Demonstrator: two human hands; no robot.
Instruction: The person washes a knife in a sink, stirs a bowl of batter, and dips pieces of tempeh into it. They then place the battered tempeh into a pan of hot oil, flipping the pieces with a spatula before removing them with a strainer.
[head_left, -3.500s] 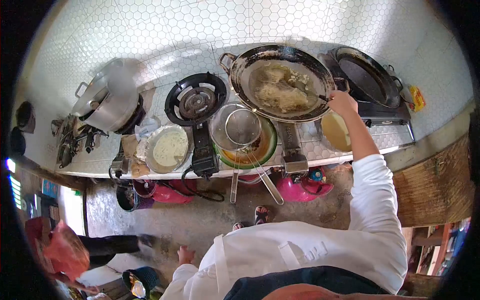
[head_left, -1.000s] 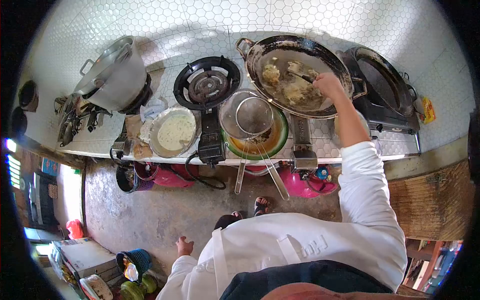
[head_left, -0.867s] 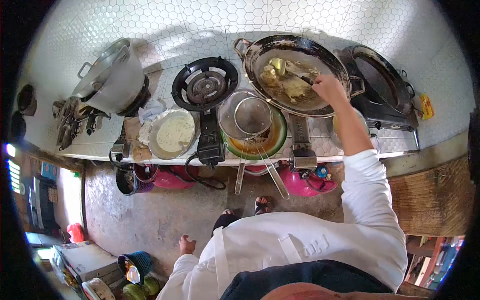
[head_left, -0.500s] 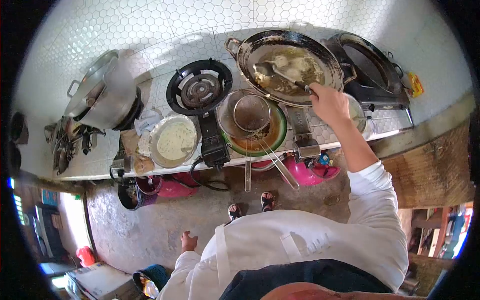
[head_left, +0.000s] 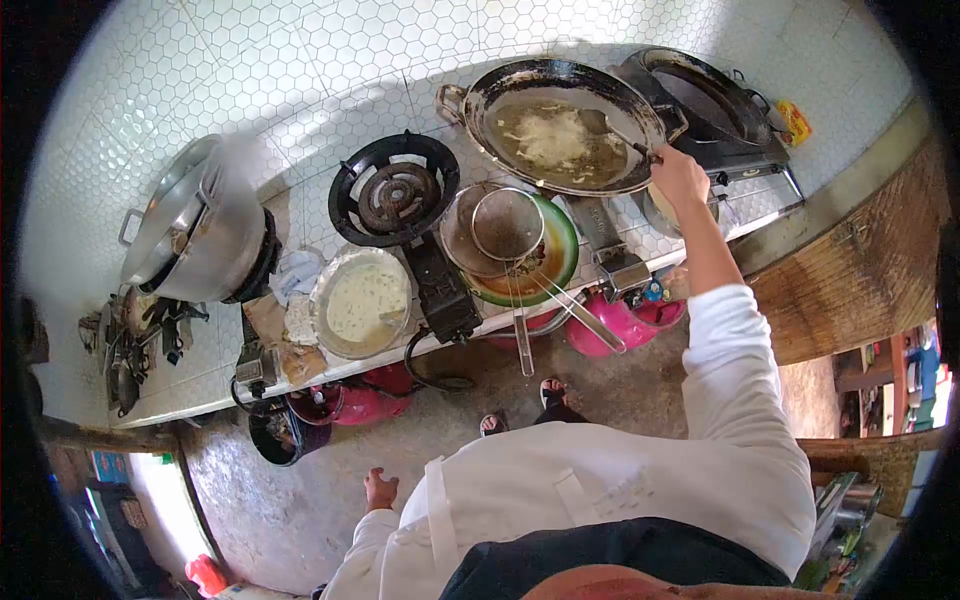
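Note:
My right hand [head_left: 681, 177] is closed around the dark handle of a metal spatula [head_left: 628, 140]. Its blade is at the right part of a large blackened wok [head_left: 451, 101], beside a pale, frothy mass of frying food [head_left: 548, 138] in the oil. Below the counter's front edge, at my side, my left hand [head_left: 380, 489] hangs over the floor with its fingers apart and nothing in it. Just in front of the wok, wire strainers [head_left: 508, 225] rest across a green-rimmed basin [head_left: 562, 262] with brownish contents.
A bare gas burner [head_left: 394, 190] stands left of the wok. In front of it is a bowl of pale batter [head_left: 362, 300]. A large aluminium pot [head_left: 215, 250] sits further left, near hanging utensils [head_left: 125, 365]. Another dark pan [head_left: 715, 98] is at right. Pink gas cylinders [head_left: 600, 328] stand below.
My right hand has moved right, drawing the spatula from the wok's left part to its right part. The pale food shows more fully now. The camera view has turned slightly.

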